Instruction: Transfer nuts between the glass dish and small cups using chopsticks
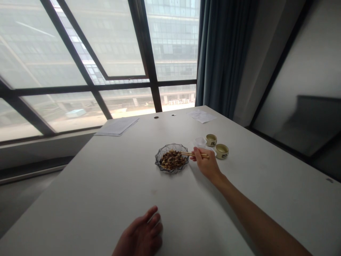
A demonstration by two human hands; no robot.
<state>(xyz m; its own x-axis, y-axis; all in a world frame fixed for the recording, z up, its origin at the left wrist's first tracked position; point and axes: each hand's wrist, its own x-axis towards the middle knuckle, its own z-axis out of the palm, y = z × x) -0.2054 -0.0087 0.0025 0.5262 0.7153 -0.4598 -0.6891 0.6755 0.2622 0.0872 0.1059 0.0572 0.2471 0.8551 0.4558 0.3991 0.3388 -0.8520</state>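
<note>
My right hand (pixel 205 164) is closed around a pair of wooden chopsticks (pixel 190 154). Their tips reach over the right side of a scalloped clear glass bowl (pixel 158 164) and touch or nearly touch its contents. In the bowl lies a heap of mixed brown and pale pieces (pixel 173 159), perhaps nuts or seeds, too small to name surely. My left hand (pixel 145 231) rests near the table's front, palm turned inward, fingers loosely curved, with nothing in it. Behind my right hand stand two white plastic containers, one (pixel 199 142) plainly visible, the other (pixel 212 151) partly hidden.
Two greenish cups with dark characters, one farther back (pixel 211 140) and one nearer (pixel 222 151), stand right of the containers. Papers lie at the back left (pixel 117 126) and back right (pixel 201 116) of the white table (pixel 106 185). Windows and a blue curtain (pixel 221 53) are beyond.
</note>
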